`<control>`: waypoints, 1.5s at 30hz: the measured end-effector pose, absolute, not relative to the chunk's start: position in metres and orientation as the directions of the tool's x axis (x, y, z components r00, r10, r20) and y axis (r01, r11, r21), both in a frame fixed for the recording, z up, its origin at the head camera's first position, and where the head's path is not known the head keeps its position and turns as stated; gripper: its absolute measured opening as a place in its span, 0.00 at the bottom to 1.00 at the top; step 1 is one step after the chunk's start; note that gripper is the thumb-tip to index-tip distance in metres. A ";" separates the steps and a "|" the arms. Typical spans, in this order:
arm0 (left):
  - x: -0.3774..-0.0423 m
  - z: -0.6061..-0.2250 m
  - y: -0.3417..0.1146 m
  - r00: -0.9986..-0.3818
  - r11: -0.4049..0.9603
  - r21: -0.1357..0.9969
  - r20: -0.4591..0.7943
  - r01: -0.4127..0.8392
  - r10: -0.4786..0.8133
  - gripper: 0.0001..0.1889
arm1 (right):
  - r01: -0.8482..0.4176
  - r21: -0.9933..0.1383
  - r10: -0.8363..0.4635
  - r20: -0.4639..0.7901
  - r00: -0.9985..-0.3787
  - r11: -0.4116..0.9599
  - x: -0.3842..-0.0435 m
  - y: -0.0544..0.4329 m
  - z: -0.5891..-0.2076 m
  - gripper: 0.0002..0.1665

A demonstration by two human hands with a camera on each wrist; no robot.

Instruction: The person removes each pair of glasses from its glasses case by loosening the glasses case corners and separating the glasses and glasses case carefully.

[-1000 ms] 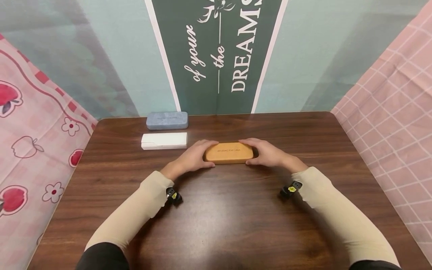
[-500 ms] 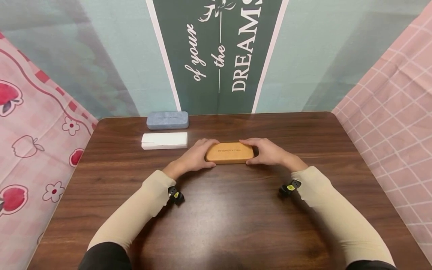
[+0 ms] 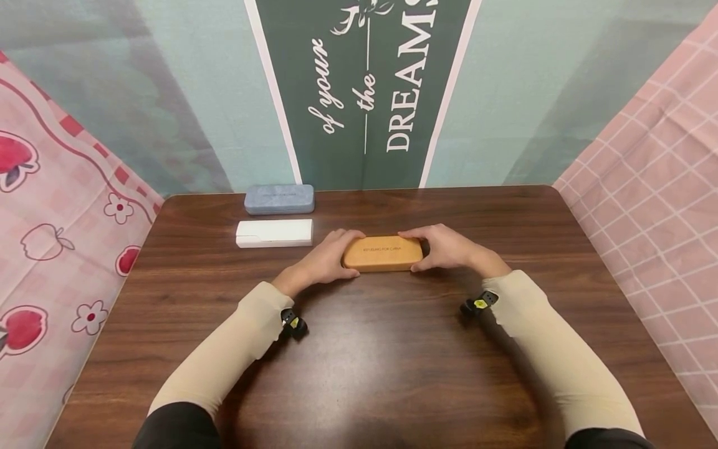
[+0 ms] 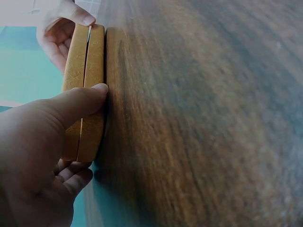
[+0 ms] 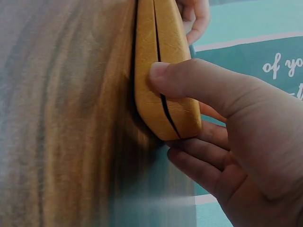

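A mustard-yellow glasses case (image 3: pixel 382 254) with printed lettering on its lid lies lengthwise across the wooden table. My left hand (image 3: pixel 321 259) grips its left end, thumb (image 4: pixel 90 99) on the front side and fingers behind. At the opposite end my right hand (image 3: pixel 447 248) holds the case the same way, its thumb (image 5: pixel 163 78) pressed against the front near the seam. Both wrist views show a thin dark gap along that seam. Left of the hands sit a white case (image 3: pixel 274 233) and, behind it, a blue glasses case (image 3: pixel 279 199).
The brown table (image 3: pixel 387 355) ends at a printed green backdrop (image 3: pixel 364 125). Pink patterned cloth hangs on the left (image 3: pixel 56 218), and pink grid cloth (image 3: pixel 667 187) on the right. Each wrist carries a small black camera.
The right wrist and forearm have shifted slightly, with a little more space showing between the right palm and the case end. The yellow case and left hand stay nearly in place.
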State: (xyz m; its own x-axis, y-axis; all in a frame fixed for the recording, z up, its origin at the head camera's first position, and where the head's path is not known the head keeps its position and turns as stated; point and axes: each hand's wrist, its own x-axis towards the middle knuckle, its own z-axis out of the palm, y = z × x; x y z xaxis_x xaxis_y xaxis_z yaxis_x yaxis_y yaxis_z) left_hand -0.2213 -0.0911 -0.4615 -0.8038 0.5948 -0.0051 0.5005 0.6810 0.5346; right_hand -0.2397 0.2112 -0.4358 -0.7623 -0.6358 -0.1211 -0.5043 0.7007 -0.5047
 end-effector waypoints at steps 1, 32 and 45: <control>-0.221 -0.461 -0.091 -0.804 0.681 0.537 -0.007 0.498 0.594 0.42 | -0.504 -0.504 -0.637 -0.126 -0.761 0.702 -0.241 0.211 -0.435 0.48; -0.226 -0.448 -0.086 -0.806 0.706 0.552 -0.098 0.444 0.584 0.44 | -0.182 -0.746 -0.667 -0.424 -0.612 0.641 -0.278 0.212 -0.413 0.45; -0.230 -0.450 -0.088 -0.793 0.679 0.581 -0.089 0.450 0.602 0.47 | -0.126 -0.732 -0.665 -0.516 -0.539 0.670 -0.290 0.213 -0.405 0.44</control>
